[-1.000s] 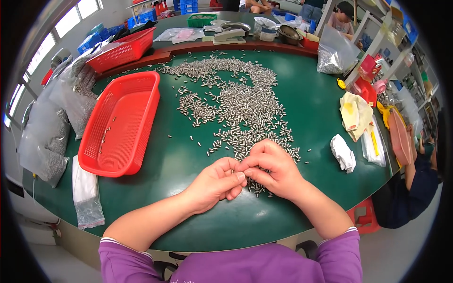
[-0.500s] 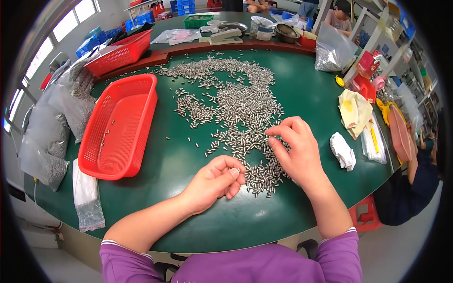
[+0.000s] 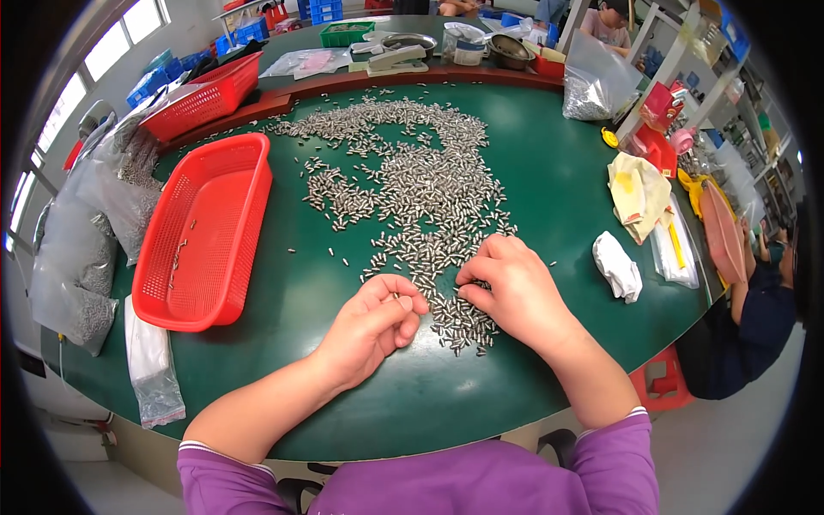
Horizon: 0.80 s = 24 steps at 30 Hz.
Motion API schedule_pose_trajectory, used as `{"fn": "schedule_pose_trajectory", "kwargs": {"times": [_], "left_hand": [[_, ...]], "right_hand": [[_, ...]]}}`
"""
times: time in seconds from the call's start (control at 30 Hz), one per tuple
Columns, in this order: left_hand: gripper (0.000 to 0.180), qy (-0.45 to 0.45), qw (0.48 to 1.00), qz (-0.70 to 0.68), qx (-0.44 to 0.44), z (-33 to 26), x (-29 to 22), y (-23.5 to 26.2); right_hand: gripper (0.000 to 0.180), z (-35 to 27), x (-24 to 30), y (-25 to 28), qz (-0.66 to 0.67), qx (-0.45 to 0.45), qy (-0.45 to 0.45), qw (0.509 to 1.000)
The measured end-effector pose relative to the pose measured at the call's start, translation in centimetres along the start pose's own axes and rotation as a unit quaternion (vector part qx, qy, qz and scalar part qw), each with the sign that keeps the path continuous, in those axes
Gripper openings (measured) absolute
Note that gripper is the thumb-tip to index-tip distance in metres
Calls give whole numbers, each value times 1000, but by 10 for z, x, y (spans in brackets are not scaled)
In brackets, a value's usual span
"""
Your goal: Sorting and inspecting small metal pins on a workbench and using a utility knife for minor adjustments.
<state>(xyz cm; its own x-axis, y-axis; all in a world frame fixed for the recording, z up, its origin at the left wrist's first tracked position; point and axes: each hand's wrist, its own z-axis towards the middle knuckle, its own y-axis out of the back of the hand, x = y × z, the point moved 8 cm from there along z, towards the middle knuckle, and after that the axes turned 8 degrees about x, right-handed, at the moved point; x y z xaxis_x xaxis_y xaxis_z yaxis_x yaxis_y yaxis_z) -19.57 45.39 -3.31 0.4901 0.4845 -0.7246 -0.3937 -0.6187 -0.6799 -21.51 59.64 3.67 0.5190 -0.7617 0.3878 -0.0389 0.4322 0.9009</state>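
Head view: left hand [image 3: 371,324] curled, fingertips pinching a small metal pin [image 3: 396,296]. Right hand [image 3: 508,287] lies palm-down on the pin pile [image 3: 421,193], fingers bent; grip underneath can't be told. Pins short, silvery, spread toward 12 o'clock on green table [image 3: 549,172]. Red basket [image 3: 206,232] at 9 o'clock.

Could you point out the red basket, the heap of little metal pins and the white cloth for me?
Red basket [image 3: 172,296]: head view, on its near mesh floor.
Metal pins [image 3: 421,184]: head view, on the thick middle of the heap.
White cloth [image 3: 618,266]: head view, on the middle of the crumpled cloth.
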Motion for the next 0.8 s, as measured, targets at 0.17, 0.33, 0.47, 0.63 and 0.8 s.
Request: {"fn": "schedule_pose_trajectory", "kwargs": {"times": [0.17, 0.33, 0.47, 0.63, 0.8], "left_hand": [[14, 6, 1000, -5, -3, -1, 1, -1], [14, 2, 1000, -3, -5, -1, -1, -1], [14, 2, 1000, -5, -10, -1, 0, 0], [14, 3, 1000, 5, -7, -1, 1, 0], [15, 1, 1000, 12, 10, 0, 1, -2]], "right_hand": [[13, 3, 4, -1, 10, -6, 29, 1000], [12, 3, 2, -4, -20, -13, 37, 999], [10, 3, 3, -4, -19, -10, 42, 999], [11, 7, 6, -6, -46, -4, 50, 998], [15, 4, 21, 6, 49, -34, 92, 994]]}}
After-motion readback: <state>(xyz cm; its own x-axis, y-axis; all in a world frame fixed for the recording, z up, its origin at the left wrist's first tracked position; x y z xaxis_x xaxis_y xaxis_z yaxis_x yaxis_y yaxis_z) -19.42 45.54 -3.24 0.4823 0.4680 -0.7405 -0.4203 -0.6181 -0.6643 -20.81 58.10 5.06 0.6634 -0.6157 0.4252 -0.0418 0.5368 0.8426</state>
